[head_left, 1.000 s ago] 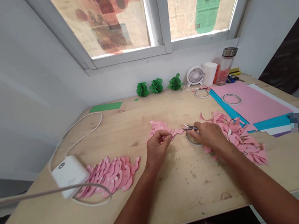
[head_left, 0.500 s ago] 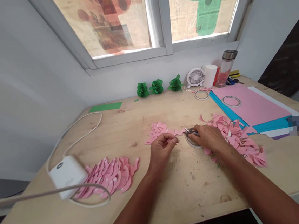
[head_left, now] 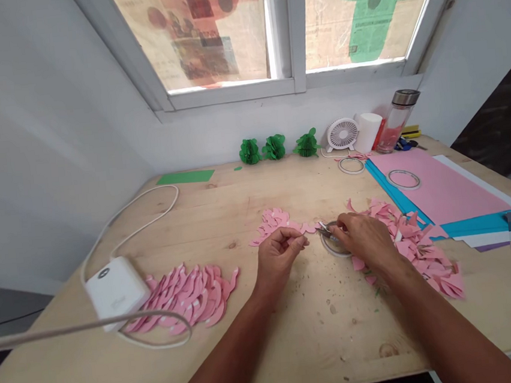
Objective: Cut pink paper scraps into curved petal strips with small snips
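My left hand (head_left: 282, 255) is closed in a pinch above the middle of the table, its thumb and fingertips together. What it holds, if anything, is too small to make out. My right hand (head_left: 366, 238) grips small scissors (head_left: 324, 230) whose blades point left toward the other hand. Right by the scissors lies a tape roll (head_left: 328, 249), partly covered by my right hand. Behind the fingertips is a small group of pink paper cutouts (head_left: 274, 221). A heap of pink paper scraps (head_left: 424, 253) spreads beside my right wrist.
Curved pink paper strips (head_left: 197, 296) are piled at left beside a white power bank (head_left: 117, 292) with a cable. Green paper figures (head_left: 273, 147), a small fan (head_left: 343, 134) and a glass bottle (head_left: 397, 120) line the wall. Pink sheets (head_left: 445, 185) lie at right with another tape roll (head_left: 403, 180).
The view has turned slightly, so the table things sit a little further right. Both hands keep nearly the same pose, the right one still on the scissors.
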Demonstrator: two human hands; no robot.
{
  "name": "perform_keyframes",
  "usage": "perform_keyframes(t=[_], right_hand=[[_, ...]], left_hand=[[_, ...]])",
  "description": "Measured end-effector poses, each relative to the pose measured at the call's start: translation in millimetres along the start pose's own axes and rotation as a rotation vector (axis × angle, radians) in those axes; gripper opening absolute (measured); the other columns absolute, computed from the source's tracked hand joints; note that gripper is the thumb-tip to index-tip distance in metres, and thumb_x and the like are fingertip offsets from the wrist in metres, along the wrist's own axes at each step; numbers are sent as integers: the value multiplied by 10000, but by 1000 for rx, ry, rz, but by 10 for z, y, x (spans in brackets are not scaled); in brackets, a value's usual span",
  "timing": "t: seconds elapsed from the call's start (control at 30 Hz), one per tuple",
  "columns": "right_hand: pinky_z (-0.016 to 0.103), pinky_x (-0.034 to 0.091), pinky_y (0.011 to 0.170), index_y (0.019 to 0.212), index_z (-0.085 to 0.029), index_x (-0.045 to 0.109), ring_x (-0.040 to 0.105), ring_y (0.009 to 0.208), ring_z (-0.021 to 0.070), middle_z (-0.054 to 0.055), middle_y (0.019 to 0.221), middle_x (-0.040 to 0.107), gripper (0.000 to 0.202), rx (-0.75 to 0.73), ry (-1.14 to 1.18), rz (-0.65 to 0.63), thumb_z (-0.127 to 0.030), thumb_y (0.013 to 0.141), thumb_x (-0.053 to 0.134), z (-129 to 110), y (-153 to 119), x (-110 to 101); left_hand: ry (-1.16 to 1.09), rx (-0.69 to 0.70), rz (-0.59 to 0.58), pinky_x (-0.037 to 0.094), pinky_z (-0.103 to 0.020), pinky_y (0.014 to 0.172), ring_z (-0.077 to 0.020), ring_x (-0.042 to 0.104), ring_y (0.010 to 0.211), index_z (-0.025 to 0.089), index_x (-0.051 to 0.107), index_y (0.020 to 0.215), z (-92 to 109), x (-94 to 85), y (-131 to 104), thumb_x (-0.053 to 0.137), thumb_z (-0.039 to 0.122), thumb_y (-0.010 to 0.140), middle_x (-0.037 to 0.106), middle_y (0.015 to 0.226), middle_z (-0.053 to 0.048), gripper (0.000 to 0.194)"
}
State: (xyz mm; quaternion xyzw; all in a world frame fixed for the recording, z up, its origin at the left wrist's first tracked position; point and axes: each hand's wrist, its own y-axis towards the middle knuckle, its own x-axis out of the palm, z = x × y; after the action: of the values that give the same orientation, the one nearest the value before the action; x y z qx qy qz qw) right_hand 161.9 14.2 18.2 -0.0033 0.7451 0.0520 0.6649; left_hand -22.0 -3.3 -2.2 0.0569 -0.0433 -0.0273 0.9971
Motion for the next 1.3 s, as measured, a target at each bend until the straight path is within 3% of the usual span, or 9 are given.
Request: perform_keyframes(t=[0.1,0.2,0.3,0.9,1.13,1.3], right_hand=[[251,353,580,787,-195,624,582,693,164,38,755,655,247,-120,245,101,-351,838,440,-51,-24,-28],[224,386,578,824,-187,622,552,638,126,14,711,631,192,-292,607,62,-288,828,458,-142,-67,-50],[210,398,568,844,-187,619,530,621,112,1,695,613,142,-357,808,29,-241,802,494,-221,-103,-56],[202,343,522,674,-185,550,462,555,94,-25,607,534,77,-356,839,92,-171,730,500,-283,-123,12],[202,331,506,681,-184,550,450,539,96,-33,576,506,57,-241,856,65,-185,711,501,-258,-99,31],[200,314,478,684,-175,538,407,514,89,-39,558,454,114,-140,1053,-3,-264,747,505,-237,-65,64]], left_hand=[[-16,-20,-5,495,-269,635,-139,597,643,145,600,722,14,6,-1,636,272,700,637,671,-39,134],[-33,-39,-24,489,-262,638,-137,590,654,143,599,727,21,12,-10,641,274,698,630,677,-35,141],[-60,-42,-39,478,-250,642,-130,580,664,143,601,730,21,16,-19,648,268,697,621,685,-28,138],[20,-23,-100,481,-264,654,-143,592,683,141,605,748,-52,-2,-36,630,272,717,620,705,-35,137],[-13,-7,-92,499,-295,712,-157,618,737,154,636,835,22,32,-50,581,278,760,657,761,-49,155],[-82,-36,-40,504,-315,707,-172,640,727,164,559,922,19,47,-54,593,264,748,659,736,-41,204]])
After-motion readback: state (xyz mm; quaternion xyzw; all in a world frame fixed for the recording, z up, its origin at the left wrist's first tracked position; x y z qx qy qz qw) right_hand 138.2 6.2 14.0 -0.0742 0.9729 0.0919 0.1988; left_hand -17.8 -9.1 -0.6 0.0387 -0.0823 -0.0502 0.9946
